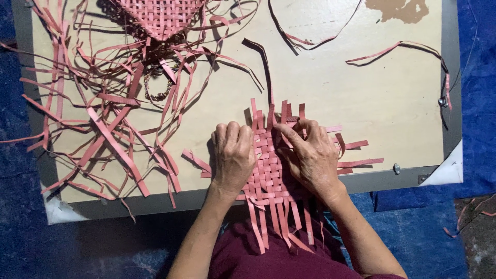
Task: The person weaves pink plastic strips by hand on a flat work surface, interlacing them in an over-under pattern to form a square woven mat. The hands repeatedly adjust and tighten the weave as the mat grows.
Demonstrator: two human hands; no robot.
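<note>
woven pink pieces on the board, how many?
2: the woven mat under the left hand and right hand, and a woven panel at top left, partly cut off.

Woven mat (268,170) on board (361,93) front edge, loose strips (103,119) left, basket (160,18) behind

The mat (268,165) is woven from flat pink strips, matt, papery or thin plastic, hard to tell which. The board (336,88) looks like pale smooth plywood with a dull grey metal edge. Blue cloth (475,129) underneath looks soft and slightly fuzzy.
</note>
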